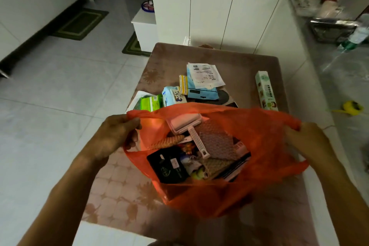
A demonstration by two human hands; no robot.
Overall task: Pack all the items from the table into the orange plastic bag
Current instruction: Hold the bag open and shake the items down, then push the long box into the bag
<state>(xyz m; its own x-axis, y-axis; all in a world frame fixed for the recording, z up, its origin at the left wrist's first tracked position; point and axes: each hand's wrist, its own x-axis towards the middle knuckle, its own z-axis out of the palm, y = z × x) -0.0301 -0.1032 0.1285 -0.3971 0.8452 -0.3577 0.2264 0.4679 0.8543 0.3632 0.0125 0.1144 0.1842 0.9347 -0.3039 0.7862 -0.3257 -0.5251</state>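
Left hand (117, 136) and right hand (308, 142) each grip a handle of the orange plastic bag (259, 146), stretched open over the table (169, 60), lint roller (186, 125) inside

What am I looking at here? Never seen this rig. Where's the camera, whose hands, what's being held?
No machine: a person wears one wide-angle camera on the head, looking down at bare hands. The left hand and right hand each grip a handle of the orange bag, holding it open above the table. Inside the bag lie a pink lint roller and a black packet, among other things. Still on the table: a long box, a green packet, a tissue pack and a white pouch.
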